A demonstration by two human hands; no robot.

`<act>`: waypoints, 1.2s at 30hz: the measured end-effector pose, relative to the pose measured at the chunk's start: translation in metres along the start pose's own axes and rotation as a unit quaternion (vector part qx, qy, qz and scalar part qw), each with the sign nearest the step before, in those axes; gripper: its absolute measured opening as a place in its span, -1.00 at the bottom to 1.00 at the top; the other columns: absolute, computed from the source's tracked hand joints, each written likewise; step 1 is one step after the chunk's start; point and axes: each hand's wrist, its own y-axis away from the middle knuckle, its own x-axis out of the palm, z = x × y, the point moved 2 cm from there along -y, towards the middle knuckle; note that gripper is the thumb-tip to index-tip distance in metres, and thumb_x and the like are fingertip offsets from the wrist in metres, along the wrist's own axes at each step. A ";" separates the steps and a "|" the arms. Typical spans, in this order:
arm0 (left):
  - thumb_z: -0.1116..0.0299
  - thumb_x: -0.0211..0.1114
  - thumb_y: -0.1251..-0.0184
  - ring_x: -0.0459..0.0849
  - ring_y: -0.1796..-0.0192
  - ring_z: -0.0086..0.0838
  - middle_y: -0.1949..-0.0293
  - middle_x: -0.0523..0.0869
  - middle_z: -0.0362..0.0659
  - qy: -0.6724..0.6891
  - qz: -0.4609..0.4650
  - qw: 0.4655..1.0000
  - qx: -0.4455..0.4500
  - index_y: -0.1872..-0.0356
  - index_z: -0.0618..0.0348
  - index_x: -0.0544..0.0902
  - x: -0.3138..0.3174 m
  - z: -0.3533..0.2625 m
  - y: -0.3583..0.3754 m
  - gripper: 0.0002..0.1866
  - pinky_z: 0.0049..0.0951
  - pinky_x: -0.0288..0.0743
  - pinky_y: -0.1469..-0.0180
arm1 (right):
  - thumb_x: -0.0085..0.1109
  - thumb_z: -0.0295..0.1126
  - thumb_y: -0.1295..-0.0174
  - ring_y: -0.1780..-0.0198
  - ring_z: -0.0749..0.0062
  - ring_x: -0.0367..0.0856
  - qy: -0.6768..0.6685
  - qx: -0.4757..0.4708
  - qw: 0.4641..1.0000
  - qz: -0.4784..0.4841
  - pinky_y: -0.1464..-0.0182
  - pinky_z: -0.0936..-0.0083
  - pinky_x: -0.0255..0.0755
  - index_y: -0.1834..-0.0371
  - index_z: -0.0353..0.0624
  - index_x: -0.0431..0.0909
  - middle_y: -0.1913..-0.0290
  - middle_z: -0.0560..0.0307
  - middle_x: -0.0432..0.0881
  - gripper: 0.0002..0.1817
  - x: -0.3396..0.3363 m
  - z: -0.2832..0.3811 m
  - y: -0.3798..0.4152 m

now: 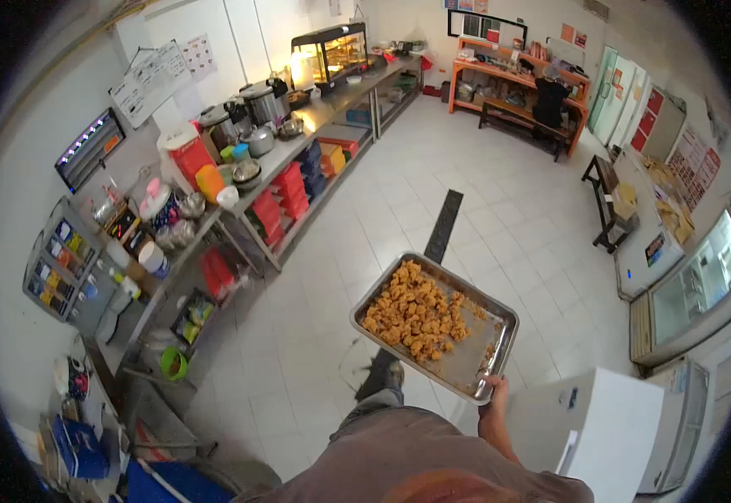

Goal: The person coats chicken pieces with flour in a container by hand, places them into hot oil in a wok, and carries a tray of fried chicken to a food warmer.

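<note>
My right hand (493,399) is closed on the near right corner of a shallow metal tray (468,359), held out in front of me above the floor. Browned, crispy-looking fried pieces (416,310), perhaps chicken, are heaped over the tray's left and middle. Crumbs lie on its bare right part. My left hand is out of sight. My shirt (416,453) fills the bottom of the view, and one shoe shows below the tray.
A long metal counter (319,117) with pots and a lit food warmer (329,57) runs along the left. Beyond the tray lies a dark strip (444,225) on the tiled floor. A white fridge (613,436) stands close at right. A person (551,101) sits at the orange shelf desk.
</note>
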 end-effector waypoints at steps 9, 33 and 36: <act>0.15 0.10 -0.34 0.60 0.36 -0.22 0.43 0.65 0.01 -0.109 -0.039 0.883 0.455 0.32 0.23 0.60 -0.116 -0.499 -0.199 -0.69 -0.27 0.47 0.22 | 0.17 -0.39 0.17 0.33 0.30 0.48 0.014 0.013 0.998 -0.065 0.26 0.33 0.45 0.33 -0.18 0.39 0.37 0.13 0.43 -0.71 0.186 0.037 -0.211; -0.22 -0.16 -0.45 0.64 0.01 -0.33 0.04 0.66 -0.04 0.505 0.087 0.794 0.326 -0.16 0.27 0.48 -0.485 -1.285 -0.219 -0.31 -0.29 0.52 0.11 | 0.09 -0.49 0.22 0.32 0.23 0.65 0.143 0.016 0.975 0.171 0.24 0.42 0.57 0.07 -0.47 0.49 0.25 -0.07 0.63 -0.48 0.722 0.057 -0.938; -0.22 -0.08 -0.43 0.65 0.11 -0.38 0.15 0.67 -0.09 0.472 0.082 0.819 0.317 -0.06 0.32 0.55 -0.533 -1.376 -0.273 -0.31 -0.29 0.51 0.15 | 0.11 -0.47 0.18 0.39 0.35 0.59 0.202 0.036 0.962 0.180 0.36 0.48 0.50 0.14 -0.44 0.53 0.30 0.01 0.62 -0.56 0.822 0.073 -0.990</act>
